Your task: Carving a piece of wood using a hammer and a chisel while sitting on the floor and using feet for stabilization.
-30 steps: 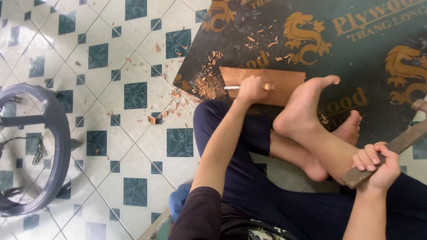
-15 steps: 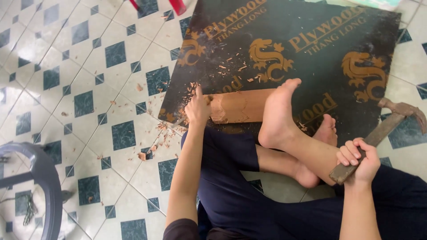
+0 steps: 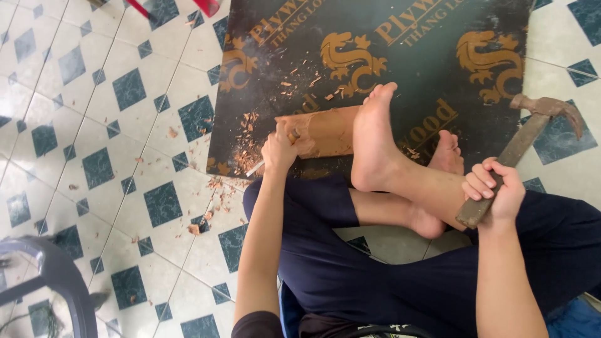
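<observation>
I sit on the floor with a brown wooden block (image 3: 325,131) lying on a dark plywood sheet (image 3: 438,62). A bare foot (image 3: 372,138) presses on the block's right end. My left hand (image 3: 280,150) grips a thin chisel (image 3: 275,153) at the block's left end, its metal tip pointing down-left. My right hand (image 3: 494,188) is closed around the wooden handle of a hammer (image 3: 526,138), whose rusty head hangs over the tiles at the right, away from the block.
Wood chips (image 3: 244,156) lie scattered on the sheet and on the white and blue tiled floor (image 3: 125,125). A dark plastic stool (image 3: 44,275) stands at the lower left. Something red (image 3: 206,6) shows at the top edge.
The view has shifted, bringing more of the plywood sheet into sight. My left hand has slid to the block's left end, and the hammer in my right hand has risen.
</observation>
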